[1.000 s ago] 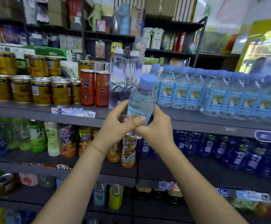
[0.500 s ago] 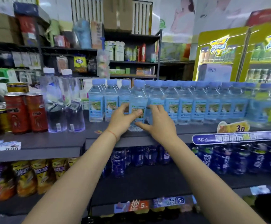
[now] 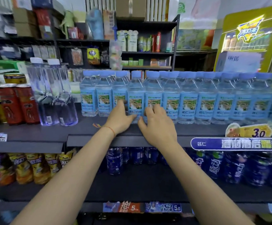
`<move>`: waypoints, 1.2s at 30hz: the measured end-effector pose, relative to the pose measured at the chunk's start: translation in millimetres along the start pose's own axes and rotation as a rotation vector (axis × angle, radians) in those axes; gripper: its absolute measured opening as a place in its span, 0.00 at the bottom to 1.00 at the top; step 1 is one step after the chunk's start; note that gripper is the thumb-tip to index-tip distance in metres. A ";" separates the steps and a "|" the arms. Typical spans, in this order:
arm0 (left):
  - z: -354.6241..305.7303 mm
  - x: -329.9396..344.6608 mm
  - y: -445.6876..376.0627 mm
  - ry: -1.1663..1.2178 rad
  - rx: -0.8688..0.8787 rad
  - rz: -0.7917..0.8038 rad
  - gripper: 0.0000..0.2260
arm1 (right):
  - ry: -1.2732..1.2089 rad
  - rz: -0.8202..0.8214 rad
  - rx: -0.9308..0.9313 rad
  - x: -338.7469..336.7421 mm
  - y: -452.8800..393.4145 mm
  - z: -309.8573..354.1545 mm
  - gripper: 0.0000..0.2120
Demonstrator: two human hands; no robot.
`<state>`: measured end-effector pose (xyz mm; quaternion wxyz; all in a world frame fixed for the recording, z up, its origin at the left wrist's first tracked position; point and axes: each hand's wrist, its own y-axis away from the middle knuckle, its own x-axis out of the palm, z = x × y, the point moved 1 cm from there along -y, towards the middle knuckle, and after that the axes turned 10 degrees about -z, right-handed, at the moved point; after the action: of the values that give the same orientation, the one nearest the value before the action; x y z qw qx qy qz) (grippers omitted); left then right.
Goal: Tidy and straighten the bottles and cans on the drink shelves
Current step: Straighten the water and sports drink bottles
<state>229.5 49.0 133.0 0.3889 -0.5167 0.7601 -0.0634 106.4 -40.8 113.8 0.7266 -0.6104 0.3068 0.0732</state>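
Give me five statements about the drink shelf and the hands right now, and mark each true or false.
1. Both hands, the left hand and the right hand, are at the base of one blue-label water bottle. True.
2. That bottle is lifted off the shelf. False: it stands in the front row.
3. The red cans stand to the left of the clear bottles. True.
4. The water bottles have red caps. False: the caps are light blue.
5. The yellow price tag reads 3.0. True.
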 end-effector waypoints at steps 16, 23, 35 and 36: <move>134.8 -104.5 151.8 0.068 -0.037 -0.313 0.09 | -0.570 -0.097 -0.210 49.8 117.7 145.3 0.07; 311.7 -108.6 231.5 -0.102 -0.546 0.189 0.09 | -0.609 0.709 0.174 161.1 274.5 217.3 0.06; 431.5 -96.5 274.9 0.151 -0.794 0.260 0.09 | -0.473 0.950 0.719 272.4 292.0 274.5 0.34; 436.5 -97.2 277.7 0.160 -0.806 0.265 0.09 | -0.474 0.920 0.754 274.7 292.1 278.1 0.32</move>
<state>327.7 390.7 -255.2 0.1006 -0.5184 0.8118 0.2491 285.1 216.0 -260.7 0.8339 -0.0860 0.3731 0.3975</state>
